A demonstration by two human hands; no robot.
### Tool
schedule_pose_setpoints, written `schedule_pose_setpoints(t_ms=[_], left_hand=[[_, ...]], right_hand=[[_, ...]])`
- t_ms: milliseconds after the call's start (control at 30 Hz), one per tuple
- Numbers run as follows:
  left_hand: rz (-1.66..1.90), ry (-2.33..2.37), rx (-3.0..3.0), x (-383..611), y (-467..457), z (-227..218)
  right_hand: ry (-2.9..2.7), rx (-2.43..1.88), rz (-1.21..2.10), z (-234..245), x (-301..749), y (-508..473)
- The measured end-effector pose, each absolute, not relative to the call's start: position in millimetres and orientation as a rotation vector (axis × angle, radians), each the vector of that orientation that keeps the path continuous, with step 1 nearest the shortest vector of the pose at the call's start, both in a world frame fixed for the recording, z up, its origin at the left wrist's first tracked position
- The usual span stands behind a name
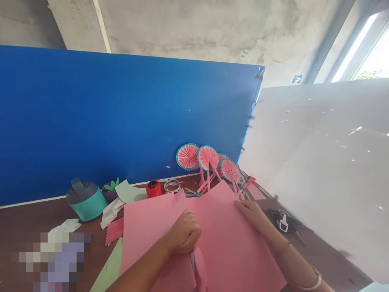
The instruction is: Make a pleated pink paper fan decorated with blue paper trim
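"Now, head view: what's held?"
"Left hand [184,232] fisted over pink paper [231,247], contents hidden; right hand [248,213], apart from it, pinching the paper's right edge."
"Paper's place?"
"Spread over the surface [330,265], red spool [154,189] and pleated fans [208,156] beyond."

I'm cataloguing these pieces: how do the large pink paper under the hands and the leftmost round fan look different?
The pink paper has straight edges and corners; the leftmost fan is round. The pink paper is unpleated, while the leftmost fan is finely pleated. The pink paper is plain, whereas the leftmost fan has a blue-green rim. Both are largely pink.
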State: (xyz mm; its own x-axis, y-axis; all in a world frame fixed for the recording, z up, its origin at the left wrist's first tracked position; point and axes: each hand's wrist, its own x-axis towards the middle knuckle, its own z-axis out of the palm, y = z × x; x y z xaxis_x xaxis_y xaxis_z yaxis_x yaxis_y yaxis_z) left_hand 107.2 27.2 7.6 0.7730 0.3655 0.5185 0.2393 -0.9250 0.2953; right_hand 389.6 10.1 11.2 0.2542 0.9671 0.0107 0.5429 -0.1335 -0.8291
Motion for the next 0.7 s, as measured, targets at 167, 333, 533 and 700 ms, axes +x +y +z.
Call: schedule_pose_setpoints(t_ms=[167,333,533,700], left_hand=[[0.869,0.500,2.754,114,28,7],[0.818,0.435,2.785,133,22,-8],[1.076,0.881,2.500,93,24,23],[0.931,1.477,2.159,8,11,34]], right_hand=[[-1.432,-1.645,0.659,-22,306,15],[-1.503,-1.563,0.740,-39,268,18],[-1.564,-1.647,0.461,-3,293,15],[-2.163,-1.417,0.734,26,274,-14]])
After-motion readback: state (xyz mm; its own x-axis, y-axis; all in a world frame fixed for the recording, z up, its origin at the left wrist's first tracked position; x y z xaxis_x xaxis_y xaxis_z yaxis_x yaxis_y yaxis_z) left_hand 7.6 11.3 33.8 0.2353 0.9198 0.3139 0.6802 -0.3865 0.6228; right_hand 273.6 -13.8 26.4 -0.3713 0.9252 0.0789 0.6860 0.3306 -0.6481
